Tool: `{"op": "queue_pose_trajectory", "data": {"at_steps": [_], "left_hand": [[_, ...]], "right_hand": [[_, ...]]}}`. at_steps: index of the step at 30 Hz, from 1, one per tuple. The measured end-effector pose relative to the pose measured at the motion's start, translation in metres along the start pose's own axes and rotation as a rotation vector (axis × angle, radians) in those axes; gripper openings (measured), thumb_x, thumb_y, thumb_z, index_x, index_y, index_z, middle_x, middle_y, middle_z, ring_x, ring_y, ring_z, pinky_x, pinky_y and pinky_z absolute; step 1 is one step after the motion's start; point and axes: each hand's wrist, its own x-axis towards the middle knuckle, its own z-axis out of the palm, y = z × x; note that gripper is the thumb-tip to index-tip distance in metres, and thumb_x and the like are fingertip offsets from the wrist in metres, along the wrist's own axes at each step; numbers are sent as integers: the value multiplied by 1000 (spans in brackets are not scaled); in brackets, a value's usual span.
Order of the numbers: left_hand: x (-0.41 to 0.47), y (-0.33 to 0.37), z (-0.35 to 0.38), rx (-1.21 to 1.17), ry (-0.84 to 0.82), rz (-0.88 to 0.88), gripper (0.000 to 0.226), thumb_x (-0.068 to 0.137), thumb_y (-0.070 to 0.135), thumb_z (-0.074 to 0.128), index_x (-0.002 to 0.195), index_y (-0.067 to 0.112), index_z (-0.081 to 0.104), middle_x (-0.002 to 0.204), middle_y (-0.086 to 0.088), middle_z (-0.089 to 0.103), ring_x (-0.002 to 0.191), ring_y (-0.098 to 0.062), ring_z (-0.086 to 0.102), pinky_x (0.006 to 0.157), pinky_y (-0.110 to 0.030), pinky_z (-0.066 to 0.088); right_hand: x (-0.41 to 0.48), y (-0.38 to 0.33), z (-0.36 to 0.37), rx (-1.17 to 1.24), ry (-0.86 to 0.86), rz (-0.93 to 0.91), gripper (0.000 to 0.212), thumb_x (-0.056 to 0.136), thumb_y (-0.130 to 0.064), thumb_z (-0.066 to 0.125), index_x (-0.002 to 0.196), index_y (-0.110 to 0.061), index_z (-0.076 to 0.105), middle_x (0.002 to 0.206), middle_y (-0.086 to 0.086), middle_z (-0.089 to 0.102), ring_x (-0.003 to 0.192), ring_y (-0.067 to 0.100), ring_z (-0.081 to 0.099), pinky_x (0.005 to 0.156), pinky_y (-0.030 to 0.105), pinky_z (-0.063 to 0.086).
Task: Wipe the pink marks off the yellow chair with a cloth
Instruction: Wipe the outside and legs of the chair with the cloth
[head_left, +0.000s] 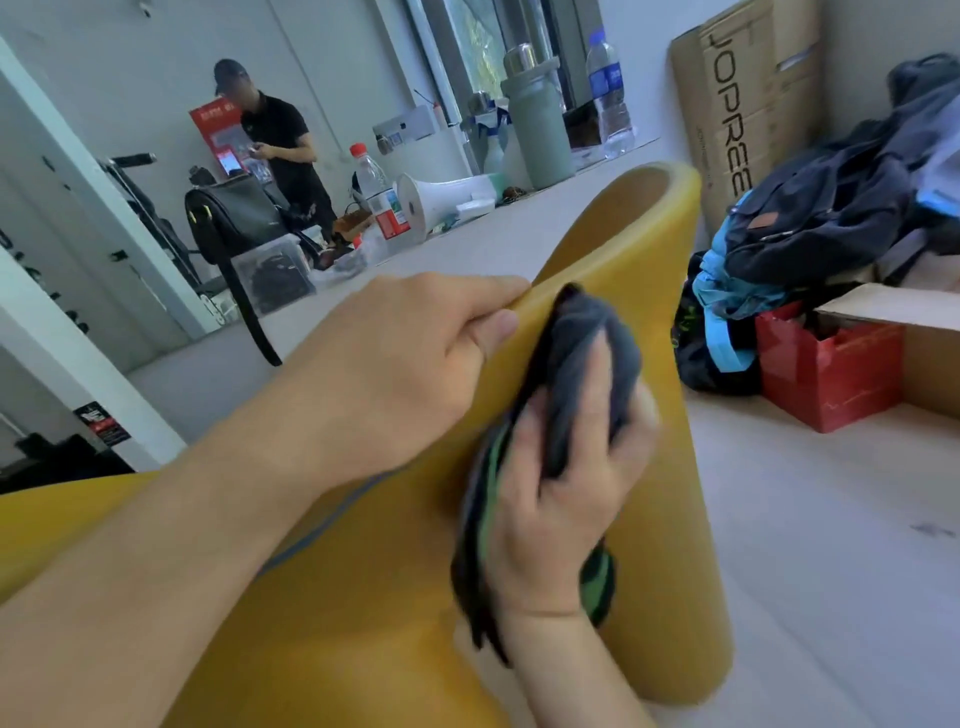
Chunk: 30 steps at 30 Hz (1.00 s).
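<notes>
Yellow chair (631, 244) rim pinched by left hand (410, 358); right hand (563, 499) clutches dark cloth (584, 338) against it.

chair (644, 249) mustard yellow, plain. cloth (582, 364) dark grey/black with bright green stripes. box (826, 374) on floor red, next to brown cardboard carton (748, 104) with black lettering. backpack (810, 218) navy, blue straps below it. bottle (376, 192) clear, red cap + red label. flask (540, 119) grey-green. floor (831, 519) pale grey.
</notes>
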Motion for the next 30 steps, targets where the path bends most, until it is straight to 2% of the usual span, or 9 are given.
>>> {"op": "queue_pose_trajectory", "data": {"at_steps": [3,8,11,15,18,20,25,28,30], "left_hand": [[4,2,2,-8,19,-17,43,86,43,38,125,42,57,119,17,65,118,-5,54,100,-26,42],[4,3,3,-18,0,-40,34,95,39,43,128,40,56,124,15,63,119,-7,51,96,-24,39],[6,6,2,4,0,-30,36,89,41,37,111,34,64,106,4,71,105,-18,59,91,-36,48],[3,8,5,-20,1,-62,34,92,42,40,119,39,59,113,6,69,110,-17,58,96,-36,46],[3,11,4,-10,8,-65,32,98,34,43,127,37,57,116,5,68,113,-17,57,97,-34,45],[6,15,5,-11,15,-68,32,95,39,42,121,35,61,107,1,70,106,-19,60,94,-37,47],[27,27,10,82,40,-11,31,89,36,41,81,14,61,72,-7,61,81,-31,57,75,-44,49],[41,38,17,95,35,-43,25,94,28,45,81,13,61,65,-5,56,73,-31,55,69,-41,48],[50,46,23,109,22,-72,30,94,26,44,70,11,52,60,-5,50,66,-32,49,55,-35,38]], "right_hand": [[-29,-7,-12,4,-151,-130,58,92,-12,53,143,-34,41,127,11,42,121,28,48,105,32,34],[108,-7,17,62,189,49,42,87,-17,55,129,-12,60,113,10,52,105,22,52,94,12,35],[58,13,14,21,112,-133,39,93,-17,52,130,-4,57,126,25,51,119,29,50,105,30,36],[-61,62,-7,-90,-48,82,46,102,-34,37,148,-33,32,138,16,36,130,20,36,112,29,27],[-44,52,0,-106,40,225,49,95,-27,43,143,-27,41,130,21,42,120,27,42,108,29,29],[11,24,7,-68,146,237,49,89,-23,45,136,-16,52,125,22,48,117,30,46,105,29,31],[80,2,13,-32,148,-77,39,94,-26,47,125,-9,63,131,19,52,120,28,48,104,36,36],[-3,53,2,-23,164,232,40,94,-25,45,132,-18,57,131,27,48,122,28,47,103,55,38],[-34,67,-3,1,196,534,43,89,-38,45,129,-25,57,131,25,44,123,32,46,105,55,37]]}}
